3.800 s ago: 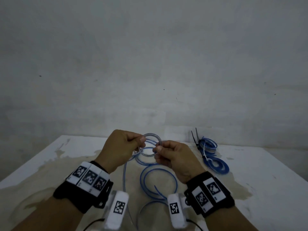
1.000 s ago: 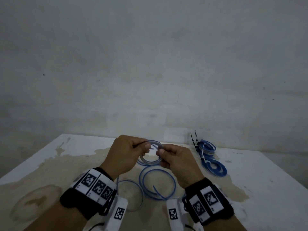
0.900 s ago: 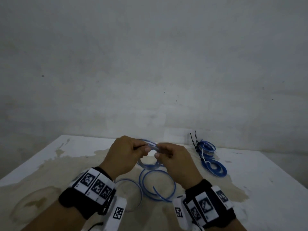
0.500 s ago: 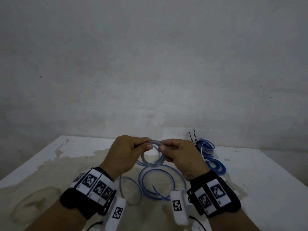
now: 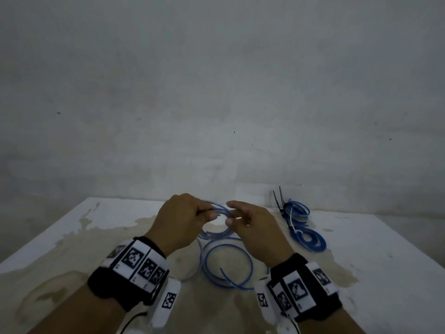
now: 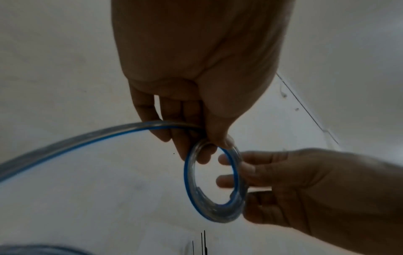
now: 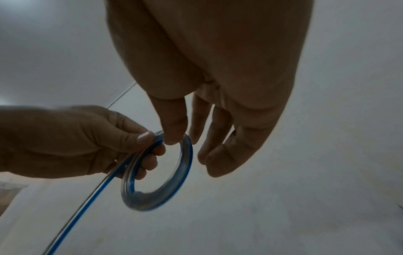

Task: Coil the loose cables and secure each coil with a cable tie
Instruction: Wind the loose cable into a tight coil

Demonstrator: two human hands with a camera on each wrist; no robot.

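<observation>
Blue-striped clear cable (image 5: 218, 233) is held as a small coil above the desk (image 5: 385, 249) middle, pinched by the left hand (image 5: 185, 218); the right hand (image 5: 255, 227) fingers (image 7: 174, 124) are loosely extended beside it. Tied coils (image 5: 301, 225) lie toward the far right edge.

The cable (image 6: 212, 182) looks like glossy, see-through plastic with a blue stripe along it. The surface (image 5: 375, 247) is matt white, blotched with dull tan stains. The wall (image 5: 216, 92) is rough, matt grey plaster.
</observation>
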